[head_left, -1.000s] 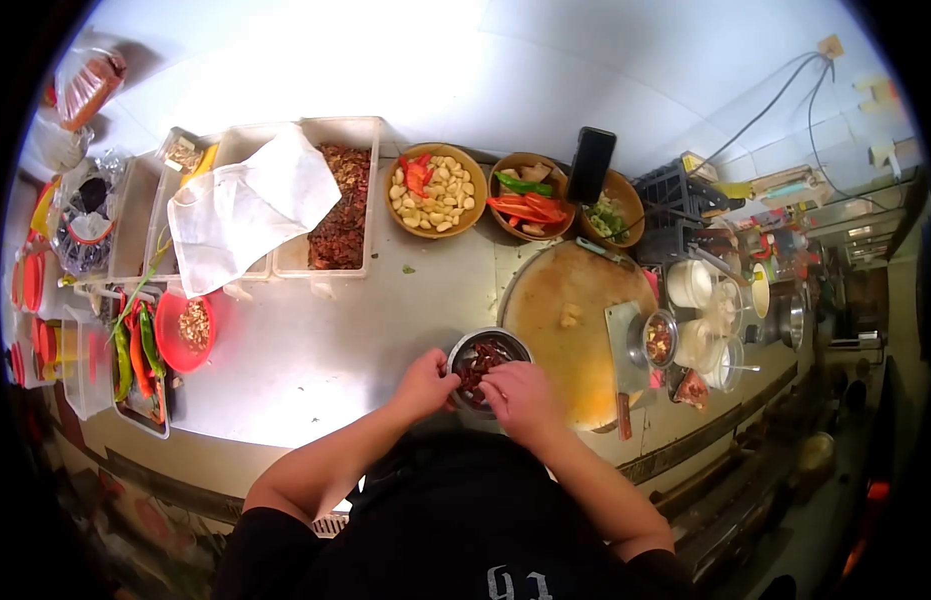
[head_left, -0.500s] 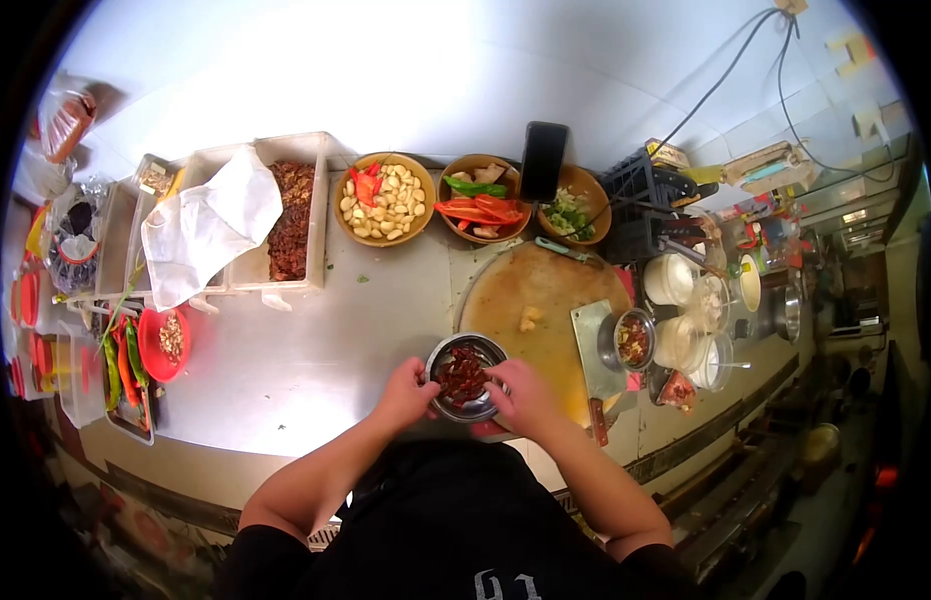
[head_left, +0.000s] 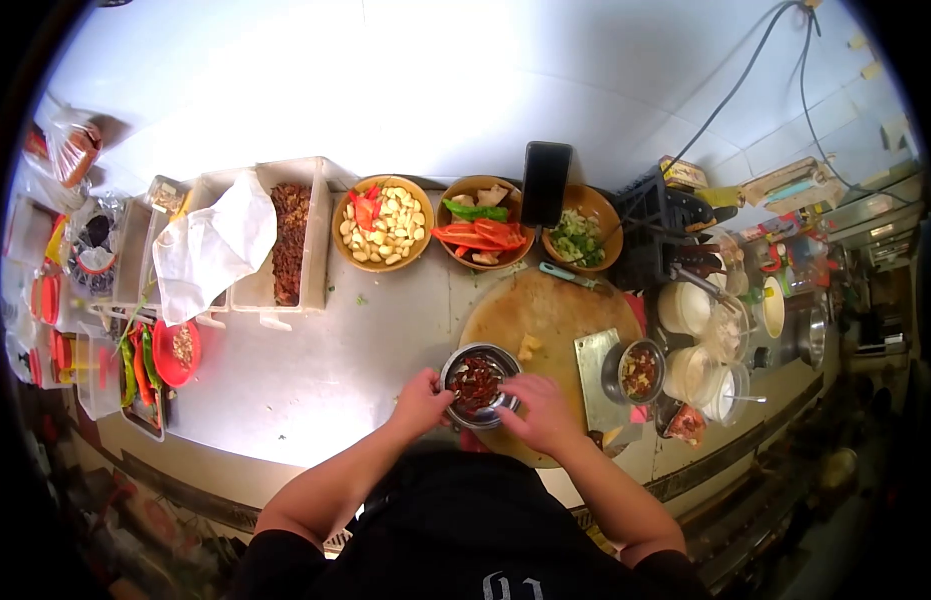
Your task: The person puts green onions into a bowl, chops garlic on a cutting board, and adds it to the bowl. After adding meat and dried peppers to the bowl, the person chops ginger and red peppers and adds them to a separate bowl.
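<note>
A steel bowl [head_left: 451, 362] of dried red chilies [head_left: 475, 385] sits in front of me, overlapping the left edge of a round wooden chopping board [head_left: 495, 310]. My left hand [head_left: 422, 404] is closed on the bowl's left rim. Over the right side of the bowl is my right hand [head_left: 541, 412], its thumb and fingers apart at the chilies; the fingertips are partly blurred. A few pale pieces [head_left: 529, 346] lie on the board. Further right, a cleaver [head_left: 592, 352] rests on the board beside a second steel bowl [head_left: 640, 371] of chopped chilies.
Along the wall stand bowls of garlic cloves [head_left: 390, 232], cut peppers [head_left: 481, 236] and chopped greens [head_left: 577, 240], with a phone [head_left: 546, 180] propped there. Bins [head_left: 310, 240] stand at left, near a red bowl [head_left: 165, 366]. White tubs [head_left: 685, 306] crowd the right.
My right hand has gone from a pinch at the bowl's right side to thumb and fingers spread apart over it. My left hand keeps its hold. The camera view has shifted slightly.
</note>
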Motion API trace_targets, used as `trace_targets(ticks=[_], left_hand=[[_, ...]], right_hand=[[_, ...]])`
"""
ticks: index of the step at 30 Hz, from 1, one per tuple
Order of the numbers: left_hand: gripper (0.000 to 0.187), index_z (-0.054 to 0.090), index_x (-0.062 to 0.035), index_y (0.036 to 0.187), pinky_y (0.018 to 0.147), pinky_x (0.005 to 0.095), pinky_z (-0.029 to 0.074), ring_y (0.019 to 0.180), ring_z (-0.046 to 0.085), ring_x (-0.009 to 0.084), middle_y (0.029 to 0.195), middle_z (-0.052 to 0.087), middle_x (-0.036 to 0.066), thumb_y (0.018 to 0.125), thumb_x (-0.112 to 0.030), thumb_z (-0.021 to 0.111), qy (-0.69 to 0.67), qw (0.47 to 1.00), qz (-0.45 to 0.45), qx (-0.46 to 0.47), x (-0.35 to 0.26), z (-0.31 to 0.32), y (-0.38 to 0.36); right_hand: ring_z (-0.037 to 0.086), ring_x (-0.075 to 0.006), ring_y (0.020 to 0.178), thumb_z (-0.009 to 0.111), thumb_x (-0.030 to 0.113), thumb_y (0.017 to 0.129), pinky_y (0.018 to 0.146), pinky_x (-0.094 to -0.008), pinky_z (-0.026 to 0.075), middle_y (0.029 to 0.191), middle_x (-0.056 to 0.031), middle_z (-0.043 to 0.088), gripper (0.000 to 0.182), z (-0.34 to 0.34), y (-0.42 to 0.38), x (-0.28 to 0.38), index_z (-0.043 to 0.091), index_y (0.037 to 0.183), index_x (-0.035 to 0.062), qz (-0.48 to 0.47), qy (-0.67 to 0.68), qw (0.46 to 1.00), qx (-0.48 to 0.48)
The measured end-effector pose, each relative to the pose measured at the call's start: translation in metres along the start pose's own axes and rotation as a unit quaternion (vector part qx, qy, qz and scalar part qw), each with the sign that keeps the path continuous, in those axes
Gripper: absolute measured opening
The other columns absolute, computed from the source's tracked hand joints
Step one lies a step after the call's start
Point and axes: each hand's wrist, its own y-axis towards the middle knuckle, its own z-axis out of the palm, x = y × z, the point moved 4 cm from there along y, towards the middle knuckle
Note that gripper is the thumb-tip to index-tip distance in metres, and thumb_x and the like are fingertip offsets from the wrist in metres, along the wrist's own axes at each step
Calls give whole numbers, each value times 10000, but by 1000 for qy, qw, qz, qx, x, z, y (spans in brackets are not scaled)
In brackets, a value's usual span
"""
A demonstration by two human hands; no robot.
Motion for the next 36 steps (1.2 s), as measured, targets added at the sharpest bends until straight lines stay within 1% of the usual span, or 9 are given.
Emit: trace_targets(ticks=[5,11,14,16,18,19,22,26,36], left_hand=[[238,481,17,974,492,342,573,604,653,209,809,592,125,842,-88,650,51,998,-10,-22,-5,-12,13],[247,489,18,1038,465,336,563,598,650,207,914,618,165,869,-82,638,-21,989,28,-146,12,-72,28],[216,490,9,1036,405,289,513,546,622,174,910,618,154,896,-70,633,-58,983,14,-175,26,-104,35],[300,499,14,1082,532,343,550,664,656,239,943,626,170,879,-120,674,-24,989,-20,-146,25,-112,31],[406,521,12,1149,783,425,542,919,648,335,1051,624,195,837,-166,711,286,908,88,-292,17,-115,23],[481,551,0,1181,978,457,444,1137,544,389,1167,597,208,780,-190,737,354,844,205,-347,-4,-101,8],[486,566,-9,1179,981,456,447,1175,522,380,1225,572,208,749,-156,737,383,815,362,-240,-35,-48,10],[412,573,-4,1149,964,457,457,1151,537,370,1275,555,198,784,-170,671,444,797,408,-30,-62,64,18],[276,570,-8,1090,859,409,496,1037,574,330,1033,574,152,840,-121,537,586,664,458,84,-46,138,58]], right_hand=[[579,-340,1133,672,276,862,943,-404,477,1203,-164,620,391,7,38,-5,621,1186,61,78,159,984,7],[583,-360,1101,654,266,875,939,-425,480,1144,-170,628,367,30,12,-23,620,1173,55,140,119,973,140],[615,-336,1000,690,239,853,869,-407,502,1112,-169,619,383,57,-43,-59,620,1175,44,129,75,989,13],[610,-339,1005,698,245,844,868,-407,503,1115,-180,609,400,46,-78,-74,615,1173,33,215,57,975,-6],[606,-341,1010,706,252,835,866,-406,504,1117,-190,599,418,35,-115,-88,610,1170,22,303,38,952,-30],[597,-346,1025,717,224,822,869,-406,504,1124,-204,585,438,30,-135,-94,592,1185,13,334,11,940,-66],[562,-374,1061,728,173,803,894,-427,485,1139,-221,556,492,33,-184,-99,548,1233,17,382,-12,914,-134],[538,-415,1087,742,119,778,911,-452,472,1173,-252,524,581,48,-213,-109,498,1297,27,406,-5,887,-218],[662,-392,869,691,160,743,792,-443,528,931,-178,684,589,32,-232,-77,529,1308,171,477,51,849,-221]])
